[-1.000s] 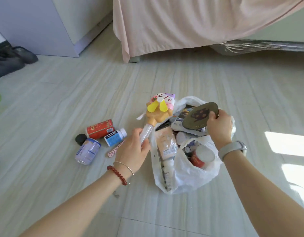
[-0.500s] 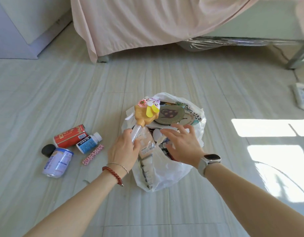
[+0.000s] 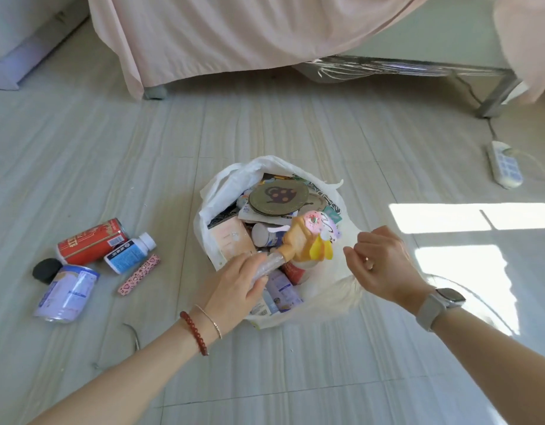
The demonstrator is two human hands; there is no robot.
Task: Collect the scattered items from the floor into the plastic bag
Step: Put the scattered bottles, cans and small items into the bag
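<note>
The white plastic bag (image 3: 323,297) is taken as the landmark. It stands open on the tiled floor (image 3: 295,378) and is already well filled: a round olive coaster (image 3: 275,197), cards, sachets and small bottles are heaped inside. A toy wand with an ice-cream-cone head (image 3: 308,237) is held over the bag's mouth, its clear handle clamped in the left hand (image 3: 237,286). The bag's right rim is pinched between the closed fingers of the right hand (image 3: 380,262) (apparently to keep the mouth open).

Five items are left on the floor well to the left of the bag: a red can (image 3: 91,242), a blue-labelled white bottle (image 3: 130,253), a pink patterned tube (image 3: 139,275), a pale lavender tin (image 3: 65,294) and a black round lid (image 3: 46,270). The task is judged to be more than half done.
</note>
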